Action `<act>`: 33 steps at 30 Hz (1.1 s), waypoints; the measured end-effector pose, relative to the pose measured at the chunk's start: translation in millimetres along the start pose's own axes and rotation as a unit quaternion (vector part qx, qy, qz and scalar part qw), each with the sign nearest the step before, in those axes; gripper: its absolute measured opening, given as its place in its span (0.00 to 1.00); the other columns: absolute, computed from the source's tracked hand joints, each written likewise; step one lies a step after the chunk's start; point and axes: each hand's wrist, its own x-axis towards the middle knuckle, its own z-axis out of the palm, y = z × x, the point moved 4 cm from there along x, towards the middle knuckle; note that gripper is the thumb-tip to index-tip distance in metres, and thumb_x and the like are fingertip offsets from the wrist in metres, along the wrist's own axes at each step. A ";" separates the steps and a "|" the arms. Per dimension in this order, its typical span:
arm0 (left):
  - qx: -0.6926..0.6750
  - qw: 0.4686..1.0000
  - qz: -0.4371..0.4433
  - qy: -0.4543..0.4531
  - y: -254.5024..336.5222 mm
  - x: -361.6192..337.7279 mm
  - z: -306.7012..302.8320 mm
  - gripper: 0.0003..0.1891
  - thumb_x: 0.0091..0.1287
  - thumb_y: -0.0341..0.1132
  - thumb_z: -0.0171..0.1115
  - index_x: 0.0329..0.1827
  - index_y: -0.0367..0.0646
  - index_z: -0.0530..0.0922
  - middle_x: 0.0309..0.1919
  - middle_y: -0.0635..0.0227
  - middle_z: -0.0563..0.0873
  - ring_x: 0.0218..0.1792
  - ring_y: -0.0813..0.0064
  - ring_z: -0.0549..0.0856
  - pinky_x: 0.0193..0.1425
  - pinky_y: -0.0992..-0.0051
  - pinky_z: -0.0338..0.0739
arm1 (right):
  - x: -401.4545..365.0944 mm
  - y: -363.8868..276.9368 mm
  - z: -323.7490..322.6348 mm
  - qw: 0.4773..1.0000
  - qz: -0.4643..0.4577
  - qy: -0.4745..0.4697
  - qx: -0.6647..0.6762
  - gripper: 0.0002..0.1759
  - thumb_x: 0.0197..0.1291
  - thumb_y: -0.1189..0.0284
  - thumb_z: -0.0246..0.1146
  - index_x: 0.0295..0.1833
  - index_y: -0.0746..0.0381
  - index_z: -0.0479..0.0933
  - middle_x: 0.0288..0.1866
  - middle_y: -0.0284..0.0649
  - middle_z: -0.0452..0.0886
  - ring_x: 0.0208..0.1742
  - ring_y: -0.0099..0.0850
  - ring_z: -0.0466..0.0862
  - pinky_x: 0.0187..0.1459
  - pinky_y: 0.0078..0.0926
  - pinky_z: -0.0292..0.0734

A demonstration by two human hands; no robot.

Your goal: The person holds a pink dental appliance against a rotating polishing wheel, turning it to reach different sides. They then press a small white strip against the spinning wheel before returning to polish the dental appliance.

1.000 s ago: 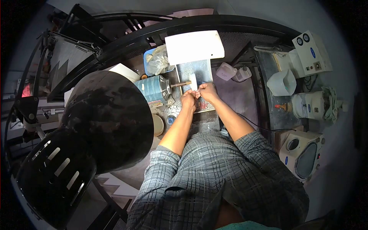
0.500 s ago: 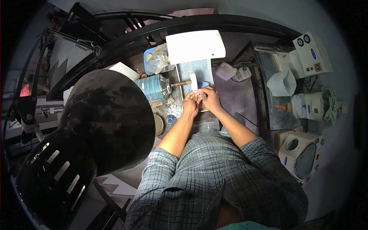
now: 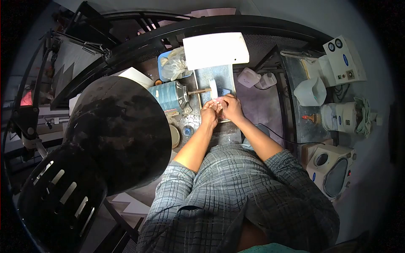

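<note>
Left hand (image 3: pixel 209 114) and right hand (image 3: pixel 230 107) both pinch a small pinkish piece (image 3: pixel 219 105) just below the white buffing wheel (image 3: pixel 214 89), seemingly to steady it.

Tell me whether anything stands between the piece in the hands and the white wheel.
Nothing visible does. The left hand and right hand hold the pinkish piece close before the white wheel, only a bare gap between.

You have a single view, worn on your head and looking steeply down and forward through a wide lens. Your left hand (image 3: pixel 209 116) and right hand (image 3: pixel 230 107) sit mid-frame over the dusty grey bench top (image 3: pixel 257 107). The black domed metal lamp shade (image 3: pixel 118 130) looms nearest, at left.
</note>
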 end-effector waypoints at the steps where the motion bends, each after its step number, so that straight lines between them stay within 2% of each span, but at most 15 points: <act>1: 0.021 1.000 0.001 0.003 -0.7 1.4 -0.9 0.08 0.65 0.17 0.48 0.44 0.34 0.73 0.37 0.62 0.82 0.36 0.72 0.83 0.41 0.76 0.83 | 1.6 -0.6 -0.8 1.000 0.012 0.002 -0.005 0.08 0.52 0.79 0.57 0.37 0.68 0.79 0.32 0.46 0.79 0.34 0.41 0.81 0.37 0.31 0.75; 2: 0.020 1.000 0.001 0.003 -1.2 3.2 -1.2 0.08 0.65 0.17 0.48 0.44 0.34 0.73 0.37 0.62 0.82 0.36 0.72 0.83 0.41 0.76 0.83 | 3.3 -2.0 -1.7 1.000 0.012 0.002 -0.005 0.08 0.52 0.79 0.57 0.37 0.68 0.79 0.32 0.46 0.79 0.34 0.41 0.81 0.37 0.31 0.75; 4: 0.029 1.000 0.010 0.003 -0.9 8.1 -0.6 0.08 0.65 0.18 0.49 0.44 0.31 0.73 0.36 0.60 0.82 0.34 0.71 0.83 0.40 0.76 0.83 | 6.3 5.6 1.2 0.990 0.130 -0.054 0.019 0.08 0.52 0.77 0.58 0.36 0.67 0.79 0.30 0.45 0.81 0.29 0.35 0.81 0.34 0.29 0.74; 5: 0.029 1.000 0.010 0.003 -0.6 10.2 -0.2 0.08 0.65 0.18 0.49 0.44 0.31 0.73 0.36 0.60 0.82 0.34 0.71 0.83 0.40 0.76 0.83 | 9.7 9.9 2.9 0.990 0.130 -0.053 0.019 0.08 0.52 0.77 0.58 0.36 0.67 0.79 0.30 0.45 0.81 0.29 0.35 0.81 0.34 0.29 0.74; 7: 0.058 0.998 0.020 0.011 2.0 14.2 -0.1 0.06 0.65 0.19 0.49 0.43 0.30 0.73 0.35 0.58 0.82 0.32 0.70 0.83 0.40 0.75 0.83 | 16.4 29.2 15.5 0.977 0.183 -0.095 0.050 0.06 0.52 0.79 0.58 0.34 0.69 0.79 0.27 0.41 0.82 0.25 0.26 0.79 0.30 0.25 0.73; 8: 0.059 0.998 0.020 0.010 1.7 19.9 -2.2 0.06 0.65 0.19 0.49 0.43 0.30 0.73 0.35 0.58 0.82 0.32 0.70 0.83 0.40 0.75 0.83 | 19.0 43.0 24.3 0.977 0.182 -0.094 0.051 0.06 0.52 0.79 0.58 0.34 0.69 0.79 0.27 0.41 0.82 0.25 0.26 0.79 0.30 0.25 0.73; 10: 0.073 0.997 0.024 0.028 4.2 25.6 -4.8 0.06 0.65 0.19 0.49 0.42 0.30 0.73 0.34 0.57 0.82 0.30 0.69 0.83 0.38 0.74 0.83 | 21.8 54.9 36.8 0.955 0.227 -0.095 0.165 0.05 0.52 0.80 0.58 0.30 0.71 0.78 0.26 0.37 0.81 0.24 0.22 0.77 0.28 0.21 0.71; 14: 0.101 0.994 0.025 0.031 19.5 20.1 -0.1 0.06 0.65 0.19 0.49 0.39 0.30 0.75 0.31 0.59 0.83 0.26 0.72 0.83 0.33 0.76 0.82 | 16.8 38.6 37.6 0.918 0.292 -0.095 0.249 0.05 0.53 0.82 0.57 0.29 0.71 0.78 0.26 0.36 0.80 0.24 0.20 0.76 0.27 0.18 0.70; 16: 0.164 0.985 0.046 0.038 27.0 17.6 -1.3 0.06 0.66 0.21 0.51 0.36 0.31 0.77 0.28 0.61 0.83 0.23 0.74 0.81 0.30 0.78 0.79 | 11.2 31.5 37.9 0.907 0.312 -0.034 0.281 0.06 0.55 0.84 0.57 0.27 0.71 0.77 0.24 0.38 0.80 0.22 0.22 0.77 0.23 0.17 0.68; 17: 0.164 0.985 0.045 0.039 28.8 19.2 -4.5 0.06 0.66 0.21 0.51 0.36 0.31 0.77 0.28 0.61 0.83 0.23 0.74 0.81 0.30 0.78 0.79 | 8.4 29.7 40.7 0.907 0.312 -0.035 0.281 0.06 0.55 0.84 0.57 0.27 0.71 0.77 0.24 0.38 0.80 0.22 0.22 0.77 0.23 0.17 0.68; 19: 0.211 0.974 0.077 -0.015 36.5 22.0 -3.4 0.06 0.66 0.22 0.52 0.34 0.31 0.78 0.26 0.61 0.83 0.21 0.76 0.80 0.26 0.79 0.76 | 2.9 21.1 44.6 0.871 0.327 -0.016 0.366 0.05 0.57 0.82 0.59 0.29 0.70 0.77 0.25 0.37 0.80 0.22 0.21 0.77 0.23 0.18 0.69; 20: 0.245 0.966 0.083 -0.023 39.8 22.5 -3.5 0.07 0.66 0.23 0.52 0.32 0.30 0.78 0.25 0.60 0.83 0.20 0.74 0.81 0.25 0.77 0.77 | -0.8 7.3 35.9 0.837 0.389 -0.020 0.384 0.05 0.58 0.81 0.59 0.30 0.69 0.77 0.25 0.37 0.80 0.22 0.21 0.77 0.23 0.17 0.70; 24: 0.268 0.960 0.080 -0.018 40.6 27.4 -2.6 0.07 0.65 0.22 0.52 0.33 0.30 0.78 0.26 0.61 0.83 0.20 0.75 0.80 0.25 0.77 0.77 | -2.3 27.6 50.1 0.808 0.358 -0.007 0.468 0.05 0.58 0.81 0.59 0.30 0.69 0.77 0.26 0.38 0.81 0.23 0.22 0.78 0.23 0.16 0.71; 30: 0.253 0.964 0.079 0.031 28.1 39.2 -8.0 0.06 0.64 0.20 0.52 0.34 0.29 0.78 0.26 0.61 0.84 0.21 0.75 0.81 0.26 0.77 0.77 | 5.2 46.4 50.9 0.853 0.337 -0.016 0.398 0.04 0.56 0.83 0.59 0.30 0.69 0.77 0.28 0.39 0.82 0.24 0.23 0.80 0.23 0.16 0.71; 33: 0.229 0.969 0.093 0.009 31.6 33.7 -8.2 0.06 0.64 0.20 0.52 0.33 0.30 0.79 0.26 0.61 0.84 0.21 0.75 0.81 0.27 0.77 0.77 | 4.0 31.4 45.7 0.860 0.331 -0.020 0.388 0.03 0.56 0.82 0.59 0.30 0.69 0.78 0.27 0.39 0.82 0.25 0.23 0.80 0.24 0.17 0.72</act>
